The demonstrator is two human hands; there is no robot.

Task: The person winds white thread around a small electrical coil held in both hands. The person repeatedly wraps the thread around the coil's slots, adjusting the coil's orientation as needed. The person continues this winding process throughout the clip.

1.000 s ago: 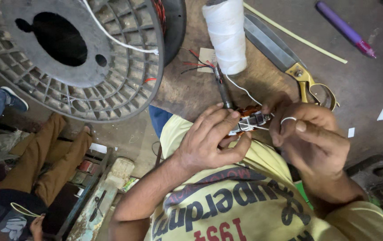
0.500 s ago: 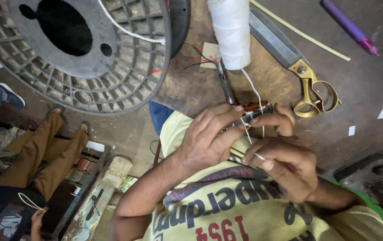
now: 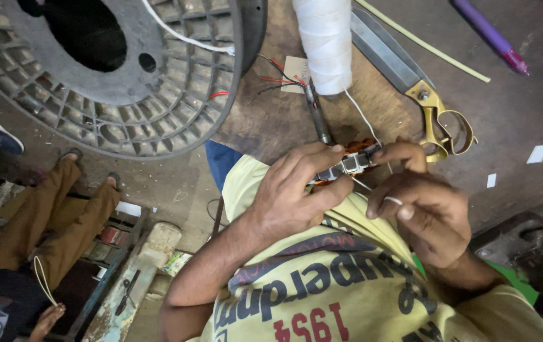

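Note:
My left hand grips a small metal core wound with copper wire, held just above my yellow shirt. My right hand is right beside it, forefinger touching the core's right end. A white thread is looped around one of its fingers. The thread runs up to a fat white thread spool standing on the brown wooden bench top. A thin dark tool lies on the bench between the spool and my left hand.
Large scissors with brass handles lie right of the spool. A purple pen and a thin yellow-green rod lie further back. A big grey plastic cable reel fills the upper left. Another person's legs in brown trousers stand at the left.
My right hand drew the thread down toward my body, then came back up beside the core. My left hand kept hold of the core.

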